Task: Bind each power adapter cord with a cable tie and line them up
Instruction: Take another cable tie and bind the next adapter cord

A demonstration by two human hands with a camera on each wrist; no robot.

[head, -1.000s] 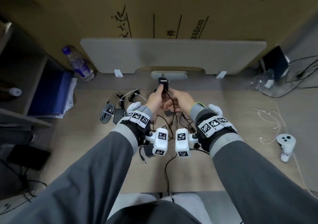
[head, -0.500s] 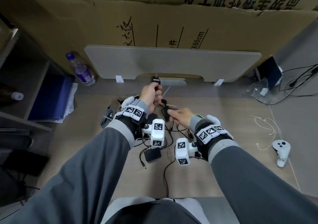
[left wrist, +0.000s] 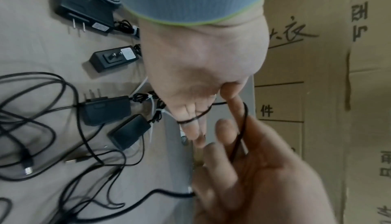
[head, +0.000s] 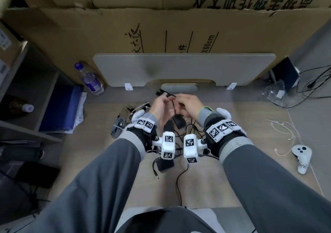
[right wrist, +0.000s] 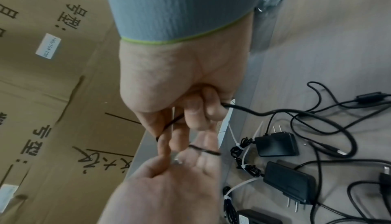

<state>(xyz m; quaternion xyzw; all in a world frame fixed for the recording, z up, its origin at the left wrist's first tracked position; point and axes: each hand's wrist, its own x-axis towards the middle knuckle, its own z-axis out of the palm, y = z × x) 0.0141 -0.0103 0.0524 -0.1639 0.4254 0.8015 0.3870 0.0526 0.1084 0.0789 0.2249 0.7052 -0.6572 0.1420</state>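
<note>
Both hands meet above the far middle of the desk. My left hand [head: 160, 107] grips a thin black adapter cord [head: 171, 100] in curled fingers [right wrist: 196, 110]. My right hand [head: 189, 103] holds the same cord [left wrist: 194, 119], which is looped round its fingers [left wrist: 196, 127]. From the left hand the cord runs down to the desk. Several black adapters [left wrist: 105, 110] with cords bound by white cable ties [left wrist: 152, 110] lie in a row on the left. Another adapter [head: 164, 164] lies near my wrists with loose cord around it.
A tied grey cable bundle [head: 117, 127] lies left of the adapters. A water bottle [head: 89, 80] stands at the back left, a white controller [head: 301, 159] and white string at the right. A grey panel [head: 184, 68] and cardboard boxes [head: 161, 26] close the back.
The left hand lifted the cord's end while the right hand dropped to the desk. The right hand then rose to meet it, and the cord now loops round the right fingers.
</note>
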